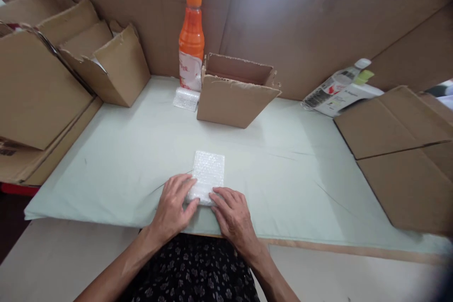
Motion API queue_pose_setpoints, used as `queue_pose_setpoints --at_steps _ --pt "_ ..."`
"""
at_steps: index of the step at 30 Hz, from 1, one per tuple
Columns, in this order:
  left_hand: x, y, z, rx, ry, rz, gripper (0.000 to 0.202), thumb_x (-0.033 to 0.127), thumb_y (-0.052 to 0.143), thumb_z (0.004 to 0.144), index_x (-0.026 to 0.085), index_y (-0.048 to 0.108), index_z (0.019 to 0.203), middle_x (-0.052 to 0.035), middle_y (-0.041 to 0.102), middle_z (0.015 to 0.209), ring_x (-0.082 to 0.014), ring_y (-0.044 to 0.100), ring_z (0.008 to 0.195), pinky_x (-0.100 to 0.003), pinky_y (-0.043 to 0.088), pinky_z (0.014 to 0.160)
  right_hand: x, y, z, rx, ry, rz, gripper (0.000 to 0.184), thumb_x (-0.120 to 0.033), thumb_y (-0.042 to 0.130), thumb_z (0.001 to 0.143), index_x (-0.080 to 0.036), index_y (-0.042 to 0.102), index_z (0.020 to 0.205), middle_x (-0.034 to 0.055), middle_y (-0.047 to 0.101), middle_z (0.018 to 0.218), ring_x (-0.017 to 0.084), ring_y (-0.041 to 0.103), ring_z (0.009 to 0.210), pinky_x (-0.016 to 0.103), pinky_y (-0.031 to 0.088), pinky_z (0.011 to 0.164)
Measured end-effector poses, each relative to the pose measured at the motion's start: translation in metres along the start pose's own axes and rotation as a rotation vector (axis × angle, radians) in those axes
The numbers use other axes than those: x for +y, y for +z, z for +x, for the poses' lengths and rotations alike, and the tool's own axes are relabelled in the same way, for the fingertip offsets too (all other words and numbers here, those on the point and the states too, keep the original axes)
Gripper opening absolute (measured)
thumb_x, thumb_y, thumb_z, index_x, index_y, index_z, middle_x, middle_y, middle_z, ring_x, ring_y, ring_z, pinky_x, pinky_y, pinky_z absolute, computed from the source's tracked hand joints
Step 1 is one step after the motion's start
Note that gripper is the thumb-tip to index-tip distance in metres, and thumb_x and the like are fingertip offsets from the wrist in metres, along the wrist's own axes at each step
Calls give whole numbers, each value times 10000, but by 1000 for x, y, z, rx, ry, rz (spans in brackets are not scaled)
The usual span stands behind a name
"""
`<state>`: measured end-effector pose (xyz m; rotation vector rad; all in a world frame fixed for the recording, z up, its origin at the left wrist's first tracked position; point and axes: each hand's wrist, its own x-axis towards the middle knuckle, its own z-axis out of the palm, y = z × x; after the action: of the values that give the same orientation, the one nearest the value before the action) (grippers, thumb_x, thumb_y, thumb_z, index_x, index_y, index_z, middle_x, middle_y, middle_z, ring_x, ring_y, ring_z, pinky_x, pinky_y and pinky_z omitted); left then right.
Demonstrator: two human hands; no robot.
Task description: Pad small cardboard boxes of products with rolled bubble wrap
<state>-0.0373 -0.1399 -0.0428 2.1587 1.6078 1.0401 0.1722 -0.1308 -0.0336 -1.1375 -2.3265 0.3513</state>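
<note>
A white bubble-wrap piece (pixel 208 173) lies flat on the pale green table cover (pixel 116 155), near the front edge. My left hand (pixel 173 207) rests at its near left corner, fingers curled against the folded near edge. My right hand (pixel 231 214) lies at the near right corner, fingertips pressing on the same edge. Both hands pinch or press the wrap's rolled near end; what is inside the roll is hidden.
An open cardboard box (pixel 233 92) stands behind, with an orange drink bottle (pixel 191 40) and a small bubble-wrapped packet (pixel 186 99) to its left. Torn cardboard boxes (pixel 106 63) sit far left, flat cardboard (pixel 399 151) on the right, a lying bottle (pixel 336 87) beyond it.
</note>
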Motion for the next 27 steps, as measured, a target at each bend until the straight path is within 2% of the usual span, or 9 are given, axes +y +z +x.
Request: queue_pose_setpoints --at_steps 5,8,11,13,17,20,23,25,27 --pt "9 -7 -8 -119 -27 -118 424 140 539 897 172 531 1320 -77 682 1053 -231 586 1012 -400 509 899 2 -6 -3 -9 99 177 283 -217 514 991 -247 586 1263 74 727 1124 217 677 985 388 555 835" --pt "4 3 3 -81 -120 -27 360 196 551 904 168 582 1261 -82 690 999 -255 597 950 -441 507 864 0 -8 -6 82 103 33 319 -257 559 967 -224 582 1284 136 641 1299 273 619 1142 447 529 897" --pt "-1 9 8 -12 -222 -69 358 261 574 895 175 602 1241 -117 669 1141 -289 593 1066 -494 481 947 -1 -2 -3 5 37 -34 356 -238 612 924 -223 597 1279 139 618 1341 303 593 1171 474 508 915" --pt "2 6 5 31 -386 -251 426 320 591 892 174 567 1291 -136 629 1232 -280 596 1111 -488 479 981 1 4 2 -9 39 -13 327 -186 589 924 -227 619 1247 118 671 1265 288 621 1113 454 514 887" --pt "21 -8 -6 54 -835 -881 686 421 670 845 180 403 1429 -164 566 1360 -273 596 1202 -453 483 1019 5 12 9 112 228 214 277 -217 555 954 -224 643 1217 91 738 1101 240 672 995 393 543 847" --pt "34 -13 -3 -17 -987 -1252 908 410 776 749 176 313 1494 -151 600 1334 -283 578 1236 -425 461 1046 1 8 7 27 301 413 249 -278 600 933 -235 681 1164 76 742 1093 228 676 1007 368 555 871" --pt "38 -9 1 -20 -981 -1222 906 386 790 742 195 339 1504 -103 617 1300 -239 592 1169 -350 457 1022 -2 -1 2 5 328 491 261 -340 634 909 -239 706 1139 102 685 1242 256 617 1178 406 516 988" --pt "38 -4 1 -79 -898 -1127 844 375 758 781 212 357 1506 -78 624 1256 -199 618 1054 -309 485 950 0 -9 2 30 372 537 448 -415 671 878 -240 647 1289 127 581 1412 285 549 1289 431 481 1043" --pt "35 -1 2 -183 -796 -1052 809 365 725 809 212 356 1512 -60 644 1143 -167 626 897 -290 515 838 5 -16 4 -42 411 649 583 -488 694 848 -226 601 1360 133 609 1378 284 604 1215 402 511 992"
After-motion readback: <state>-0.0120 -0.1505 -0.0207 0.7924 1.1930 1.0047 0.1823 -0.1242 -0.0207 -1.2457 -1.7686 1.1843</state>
